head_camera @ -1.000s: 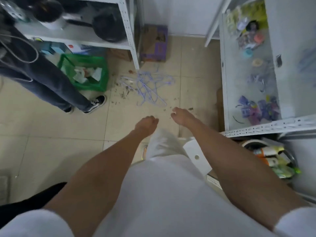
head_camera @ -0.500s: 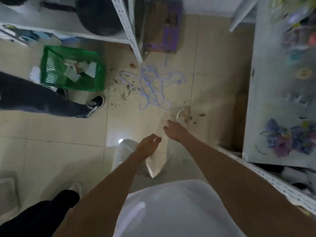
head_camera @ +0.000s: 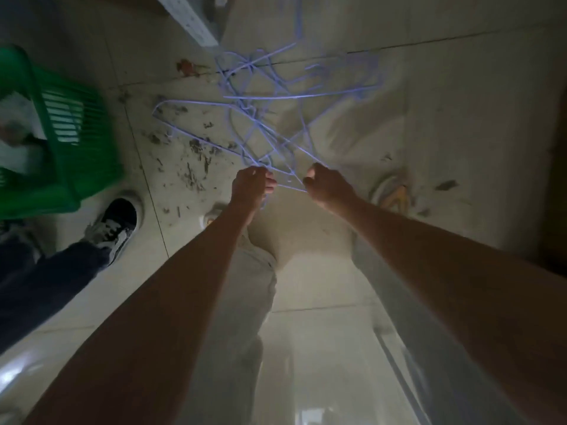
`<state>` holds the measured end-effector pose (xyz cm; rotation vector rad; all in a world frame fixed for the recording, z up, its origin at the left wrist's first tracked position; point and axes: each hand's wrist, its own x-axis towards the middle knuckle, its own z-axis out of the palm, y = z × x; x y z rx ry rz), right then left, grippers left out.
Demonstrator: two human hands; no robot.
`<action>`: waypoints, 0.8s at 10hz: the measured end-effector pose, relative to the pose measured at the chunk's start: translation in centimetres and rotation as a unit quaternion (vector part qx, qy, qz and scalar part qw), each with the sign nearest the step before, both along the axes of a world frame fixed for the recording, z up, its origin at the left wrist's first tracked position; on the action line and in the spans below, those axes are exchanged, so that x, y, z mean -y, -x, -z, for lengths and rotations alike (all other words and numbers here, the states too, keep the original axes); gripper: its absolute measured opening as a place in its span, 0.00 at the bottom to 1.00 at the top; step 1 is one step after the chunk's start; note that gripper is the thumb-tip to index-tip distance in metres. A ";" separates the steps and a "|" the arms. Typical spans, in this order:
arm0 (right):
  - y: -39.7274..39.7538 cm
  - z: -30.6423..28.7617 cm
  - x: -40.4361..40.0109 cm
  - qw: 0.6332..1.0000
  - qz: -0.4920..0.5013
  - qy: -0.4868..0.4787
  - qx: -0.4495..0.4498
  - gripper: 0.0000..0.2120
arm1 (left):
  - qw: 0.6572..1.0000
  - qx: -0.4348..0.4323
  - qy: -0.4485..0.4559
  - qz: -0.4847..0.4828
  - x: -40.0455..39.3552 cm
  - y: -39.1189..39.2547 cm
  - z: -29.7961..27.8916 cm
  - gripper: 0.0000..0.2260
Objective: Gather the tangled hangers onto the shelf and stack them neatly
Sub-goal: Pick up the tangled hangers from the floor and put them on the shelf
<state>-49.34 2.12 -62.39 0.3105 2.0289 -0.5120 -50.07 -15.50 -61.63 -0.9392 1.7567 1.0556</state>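
Note:
A tangle of thin pale-purple wire hangers [head_camera: 270,96] lies on the tiled floor, spreading away from me. My left hand [head_camera: 251,185] is at the near end of the tangle with its fingers curled around hanger wires. My right hand [head_camera: 325,185] is beside it, fingers closed on a wire that runs between both hands. The picture is dim and blurred, so the exact grip is hard to read. The foot of a white metal shelf post [head_camera: 190,19] stands just beyond the hangers.
A green plastic basket [head_camera: 61,167] holding white items sits at the left. Another person's black-and-white sneaker [head_camera: 115,225] and dark trouser leg stand near it. Dark debris is scattered over the floor. A yellowish object [head_camera: 395,194] lies at the right.
I have bent down and moved forward; the view is much closer to the floor. Both hands have reached the near end of the hanger tangle and closed on its wires.

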 end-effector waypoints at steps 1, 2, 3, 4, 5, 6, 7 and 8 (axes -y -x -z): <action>3.0 7.5 0.7 0.999 -0.008 -0.025 -0.038 0.19 | 0.998 0.007 0.055 0.022 1.7 1.9 7.0 0.16; 4.8 14.6 0.9 0.992 -0.051 -0.044 -0.105 0.21 | 0.992 -0.011 0.121 0.035 3.4 2.7 14.9 0.16; 5.2 17.9 0.4 0.979 -0.102 -0.060 -0.168 0.17 | 0.976 -0.035 0.210 0.056 3.1 3.2 17.9 0.15; 4.8 18.7 -0.3 0.966 -0.159 -0.064 -0.193 0.12 | 0.965 -0.071 0.251 0.036 2.2 3.4 18.4 0.12; 2.5 17.3 -1.3 0.951 -0.185 -0.059 -0.240 0.11 | 0.964 -0.095 0.244 0.050 1.3 2.5 16.8 0.13; 0.9 14.1 -2.3 0.968 -0.118 -0.069 -0.211 0.13 | 0.964 -0.098 0.231 0.084 -0.2 2.2 13.4 0.19; -0.5 10.8 -3.3 0.982 -0.105 -0.054 -0.150 0.12 | 0.994 -0.056 0.091 -0.004 -1.5 2.6 9.0 0.22; -0.9 7.5 -3.5 0.987 -0.030 -0.052 -0.147 0.16 | 0.986 0.038 -0.115 -0.116 -2.4 4.4 4.1 0.18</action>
